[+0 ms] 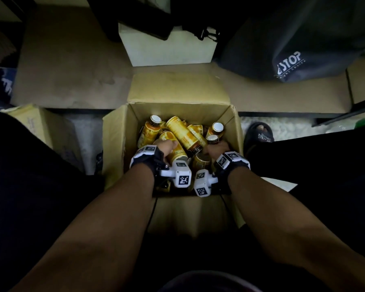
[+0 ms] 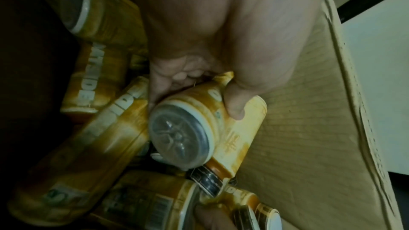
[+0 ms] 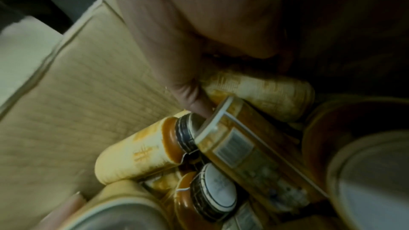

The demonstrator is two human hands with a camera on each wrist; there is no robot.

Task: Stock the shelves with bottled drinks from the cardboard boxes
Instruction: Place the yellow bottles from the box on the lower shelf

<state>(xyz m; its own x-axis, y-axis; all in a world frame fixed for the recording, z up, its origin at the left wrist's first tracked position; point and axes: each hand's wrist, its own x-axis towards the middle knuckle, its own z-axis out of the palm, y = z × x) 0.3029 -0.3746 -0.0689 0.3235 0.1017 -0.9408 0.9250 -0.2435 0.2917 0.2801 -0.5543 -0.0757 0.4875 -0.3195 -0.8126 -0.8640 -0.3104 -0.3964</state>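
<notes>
Hands in box (image 1: 118, 144): left hand (image 1: 165, 147) gripping bottle (image 2: 212, 128), right hand (image 1: 216, 148) curled round another bottle (image 3: 261, 92); jumbled bottles crowding both, bag (image 1: 293, 39) beyond

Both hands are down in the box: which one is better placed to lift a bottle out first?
Left, probably. The left hand already grips a bottle by its base end, thumb and fingers around it. The right hand is among the bottles, but its grip is blurred and unclear.
</notes>
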